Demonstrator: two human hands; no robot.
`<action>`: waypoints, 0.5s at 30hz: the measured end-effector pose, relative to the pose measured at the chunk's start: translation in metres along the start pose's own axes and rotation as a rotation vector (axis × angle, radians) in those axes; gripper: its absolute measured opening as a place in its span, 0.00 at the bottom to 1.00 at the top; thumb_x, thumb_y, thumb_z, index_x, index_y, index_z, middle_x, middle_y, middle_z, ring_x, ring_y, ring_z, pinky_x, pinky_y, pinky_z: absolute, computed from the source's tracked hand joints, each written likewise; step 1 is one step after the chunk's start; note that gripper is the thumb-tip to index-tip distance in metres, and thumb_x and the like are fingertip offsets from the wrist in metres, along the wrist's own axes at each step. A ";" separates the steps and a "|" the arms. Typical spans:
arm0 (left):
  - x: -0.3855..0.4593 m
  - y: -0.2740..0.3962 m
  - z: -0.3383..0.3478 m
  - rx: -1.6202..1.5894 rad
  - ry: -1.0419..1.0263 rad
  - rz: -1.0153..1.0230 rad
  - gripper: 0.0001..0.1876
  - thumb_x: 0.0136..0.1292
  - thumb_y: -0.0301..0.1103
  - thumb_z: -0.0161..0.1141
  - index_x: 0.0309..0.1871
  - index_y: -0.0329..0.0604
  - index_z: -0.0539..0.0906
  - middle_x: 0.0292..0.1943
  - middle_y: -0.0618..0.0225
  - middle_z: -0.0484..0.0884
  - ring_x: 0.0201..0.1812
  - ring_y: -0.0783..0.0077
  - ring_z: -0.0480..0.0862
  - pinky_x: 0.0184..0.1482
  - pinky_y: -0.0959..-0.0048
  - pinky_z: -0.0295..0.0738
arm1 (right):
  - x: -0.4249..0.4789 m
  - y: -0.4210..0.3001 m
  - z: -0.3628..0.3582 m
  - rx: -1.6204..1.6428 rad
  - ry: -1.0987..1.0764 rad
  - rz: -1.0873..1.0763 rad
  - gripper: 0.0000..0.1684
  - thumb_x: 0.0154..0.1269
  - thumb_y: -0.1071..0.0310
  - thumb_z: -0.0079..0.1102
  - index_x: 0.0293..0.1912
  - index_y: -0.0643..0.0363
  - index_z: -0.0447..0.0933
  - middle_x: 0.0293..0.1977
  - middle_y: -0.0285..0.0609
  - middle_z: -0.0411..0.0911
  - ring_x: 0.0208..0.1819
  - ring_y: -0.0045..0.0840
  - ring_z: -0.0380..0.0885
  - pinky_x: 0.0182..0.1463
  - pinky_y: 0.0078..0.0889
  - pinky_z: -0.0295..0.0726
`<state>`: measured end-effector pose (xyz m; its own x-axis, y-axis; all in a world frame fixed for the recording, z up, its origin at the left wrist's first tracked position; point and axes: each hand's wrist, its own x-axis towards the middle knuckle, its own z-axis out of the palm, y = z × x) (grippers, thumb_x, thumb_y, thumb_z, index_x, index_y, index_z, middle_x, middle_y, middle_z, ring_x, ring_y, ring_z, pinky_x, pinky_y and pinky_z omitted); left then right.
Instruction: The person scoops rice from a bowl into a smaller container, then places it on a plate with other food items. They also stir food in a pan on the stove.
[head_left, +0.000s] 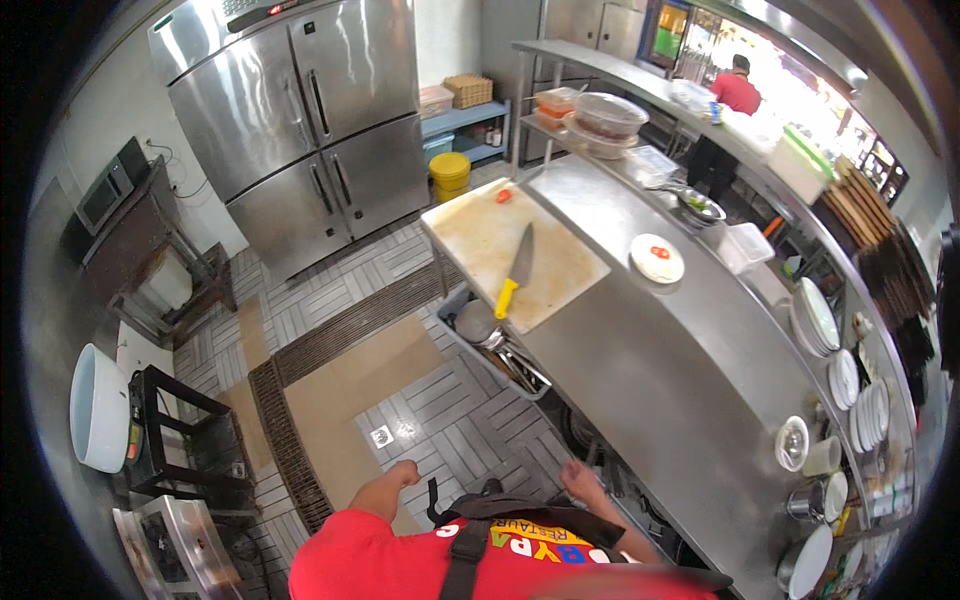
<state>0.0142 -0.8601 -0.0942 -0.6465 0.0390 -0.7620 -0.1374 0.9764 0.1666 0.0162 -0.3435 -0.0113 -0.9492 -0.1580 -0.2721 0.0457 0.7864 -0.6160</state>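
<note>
My left hand (406, 472) hangs over the tiled floor with its fingers curled, and no object shows in it. Near the front edge of the steel worktable (637, 390), my right hand (580, 480) is blurred; its fingers look bent and nothing is seen in it. Farther ahead, a chef's knife (519, 271) with a yellow handle lies on a stained white cutting board (465, 232). A piece of tomato (503, 196) rests near the board's far edge. To the board's right stands a small white plate (654, 271) with red slices on it.
Below the board is a grey bin (480, 364) of utensils. Stacked plates (814, 319) and containers line the shelf at right. A steel refrigerator (292, 127), yellow bucket (450, 180) and floor drain grate (360, 322) lie ahead. A person (736, 90) in red stands beyond the counter.
</note>
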 end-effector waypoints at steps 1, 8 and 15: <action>-0.010 -0.018 0.014 -0.121 0.080 -0.025 0.23 0.51 0.34 0.64 0.53 0.36 0.85 0.48 0.49 0.87 0.47 0.51 0.88 0.47 0.61 0.84 | 0.026 -0.042 -0.011 0.058 0.003 -0.107 0.24 0.69 0.54 0.56 0.57 0.59 0.78 0.52 0.54 0.80 0.56 0.48 0.79 0.60 0.45 0.77; 0.009 -0.016 -0.039 -1.273 -0.083 -0.204 0.22 0.67 0.34 0.62 0.63 0.43 0.77 0.45 0.63 0.86 0.40 0.70 0.87 0.34 0.70 0.80 | 0.155 -0.141 0.004 -0.061 -0.624 -0.141 0.34 0.66 0.46 0.54 0.63 0.59 0.74 0.61 0.54 0.77 0.60 0.49 0.76 0.65 0.46 0.74; 0.104 -0.029 -0.210 -1.086 -0.054 0.003 0.22 0.68 0.34 0.61 0.65 0.44 0.76 0.41 0.68 0.84 0.38 0.73 0.85 0.33 0.72 0.78 | 0.273 -0.197 0.023 0.017 -0.733 -0.039 0.38 0.64 0.46 0.54 0.66 0.61 0.72 0.61 0.59 0.75 0.64 0.49 0.74 0.68 0.46 0.71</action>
<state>-0.2072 -0.9290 -0.0469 -0.6176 0.0766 -0.7827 -0.7434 0.2680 0.6128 -0.2444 -0.5553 0.0184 -0.4986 -0.5496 -0.6703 0.0264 0.7633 -0.6455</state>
